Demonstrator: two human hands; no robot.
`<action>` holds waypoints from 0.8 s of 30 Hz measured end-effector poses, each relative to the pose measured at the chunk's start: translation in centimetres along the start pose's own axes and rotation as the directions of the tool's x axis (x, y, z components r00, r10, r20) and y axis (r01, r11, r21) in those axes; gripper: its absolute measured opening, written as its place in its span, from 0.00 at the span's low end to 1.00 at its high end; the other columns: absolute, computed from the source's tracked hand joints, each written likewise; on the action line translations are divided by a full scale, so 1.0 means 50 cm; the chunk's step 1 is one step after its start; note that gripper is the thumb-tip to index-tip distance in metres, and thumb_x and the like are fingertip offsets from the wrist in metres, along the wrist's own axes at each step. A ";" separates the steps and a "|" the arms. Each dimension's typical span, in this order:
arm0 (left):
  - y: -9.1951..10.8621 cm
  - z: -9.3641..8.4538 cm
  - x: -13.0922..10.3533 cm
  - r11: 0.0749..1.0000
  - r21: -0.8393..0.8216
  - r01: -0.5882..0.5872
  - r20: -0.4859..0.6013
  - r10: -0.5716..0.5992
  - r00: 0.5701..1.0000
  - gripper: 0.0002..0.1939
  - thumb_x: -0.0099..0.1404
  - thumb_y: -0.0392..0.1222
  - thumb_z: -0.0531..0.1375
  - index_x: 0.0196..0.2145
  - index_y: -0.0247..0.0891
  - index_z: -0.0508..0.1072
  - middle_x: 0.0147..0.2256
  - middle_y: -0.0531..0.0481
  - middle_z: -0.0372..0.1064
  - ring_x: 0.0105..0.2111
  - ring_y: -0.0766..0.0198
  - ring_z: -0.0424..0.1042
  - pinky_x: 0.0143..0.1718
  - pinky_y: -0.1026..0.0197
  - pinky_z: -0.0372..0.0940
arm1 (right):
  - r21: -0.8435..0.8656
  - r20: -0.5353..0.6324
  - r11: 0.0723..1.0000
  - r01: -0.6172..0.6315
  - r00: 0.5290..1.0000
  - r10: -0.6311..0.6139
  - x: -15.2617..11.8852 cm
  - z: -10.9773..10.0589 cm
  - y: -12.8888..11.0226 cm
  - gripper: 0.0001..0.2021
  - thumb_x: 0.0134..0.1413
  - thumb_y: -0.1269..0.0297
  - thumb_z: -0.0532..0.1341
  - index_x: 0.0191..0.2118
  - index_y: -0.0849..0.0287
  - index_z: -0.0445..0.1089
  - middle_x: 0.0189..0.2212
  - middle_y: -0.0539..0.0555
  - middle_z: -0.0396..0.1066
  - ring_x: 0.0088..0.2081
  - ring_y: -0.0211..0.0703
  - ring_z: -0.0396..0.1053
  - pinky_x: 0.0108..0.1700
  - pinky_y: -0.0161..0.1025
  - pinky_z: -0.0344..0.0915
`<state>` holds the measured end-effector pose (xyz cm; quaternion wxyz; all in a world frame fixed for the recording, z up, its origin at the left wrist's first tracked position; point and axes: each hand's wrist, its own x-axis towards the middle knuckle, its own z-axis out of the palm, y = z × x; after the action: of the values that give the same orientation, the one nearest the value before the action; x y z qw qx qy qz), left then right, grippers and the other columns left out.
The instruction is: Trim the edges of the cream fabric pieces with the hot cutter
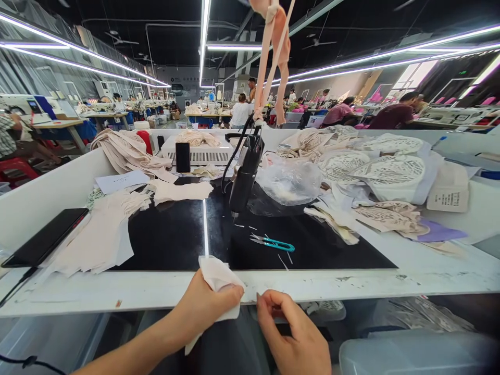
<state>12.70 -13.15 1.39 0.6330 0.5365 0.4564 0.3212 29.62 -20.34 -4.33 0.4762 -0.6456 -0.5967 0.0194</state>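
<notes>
A folded piece of white cloth (pixel 222 276) is gripped in my left hand (pixel 207 302), with the thumb pressed over it. The cloth hangs below the hand at the table's front edge. Just to its right, my right hand (pixel 292 330) has its fingers curled and thumb and index fingertips together; anything between them is too small to make out. Turquoise thread snips (pixel 275 243) lie on the black mat (pixel 167 234), beside small white scraps. A black handheld tool (pixel 246 177) hangs tip down over the mat from pinkish straps.
Stacked pale cloth pieces (pixel 105 229) and a black phone (pixel 47 237) lie at the left. A clear plastic bag (pixel 289 179) and patterned cut pieces (pixel 390 172) fill the back right. A clear bin (pixel 414 354) stands below the table. Several people work beyond.
</notes>
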 end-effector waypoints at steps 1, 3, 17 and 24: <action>0.000 -0.001 0.000 1.000 0.001 0.002 -0.007 -0.002 1.000 0.12 0.55 0.41 0.66 0.23 0.39 0.65 0.24 0.55 0.61 0.27 0.66 0.61 0.27 0.65 0.56 | -0.001 -0.007 1.000 0.028 1.000 -0.028 0.000 0.002 -0.004 0.23 0.76 0.42 0.55 0.33 0.50 0.74 0.26 0.49 0.78 0.25 0.42 0.77 0.33 0.35 0.76; -0.002 -0.002 0.001 1.000 -0.003 0.015 -0.013 -0.015 1.000 0.12 0.55 0.43 0.67 0.25 0.39 0.67 0.25 0.54 0.63 0.28 0.65 0.61 0.28 0.65 0.56 | -0.005 0.012 0.993 0.121 0.993 -0.121 0.003 0.005 -0.008 0.19 0.77 0.48 0.56 0.38 0.50 0.76 0.27 0.49 0.78 0.25 0.42 0.77 0.33 0.35 0.76; -0.019 -0.001 0.002 1.000 0.011 -0.021 -0.023 0.021 1.000 0.12 0.53 0.46 0.68 0.28 0.38 0.71 0.28 0.51 0.67 0.31 0.61 0.65 0.31 0.63 0.60 | -0.187 0.037 0.868 0.459 0.887 -0.461 0.017 0.008 -0.008 0.09 0.77 0.66 0.57 0.49 0.55 0.76 0.34 0.51 0.83 0.32 0.42 0.82 0.38 0.34 0.76; -0.014 0.002 -0.003 1.000 -0.020 0.013 -0.013 -0.013 1.000 0.13 0.55 0.47 0.70 0.31 0.36 0.74 0.32 0.49 0.71 0.34 0.60 0.67 0.35 0.63 0.63 | -0.254 -0.034 0.888 0.384 0.914 -0.405 0.014 0.019 -0.015 0.11 0.76 0.66 0.57 0.43 0.53 0.77 0.28 0.48 0.80 0.27 0.40 0.80 0.35 0.33 0.73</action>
<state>12.68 -13.46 0.73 0.6374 0.5249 0.4609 0.3253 28.72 -19.35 -3.98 0.4132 -0.5642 -0.6922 -0.1783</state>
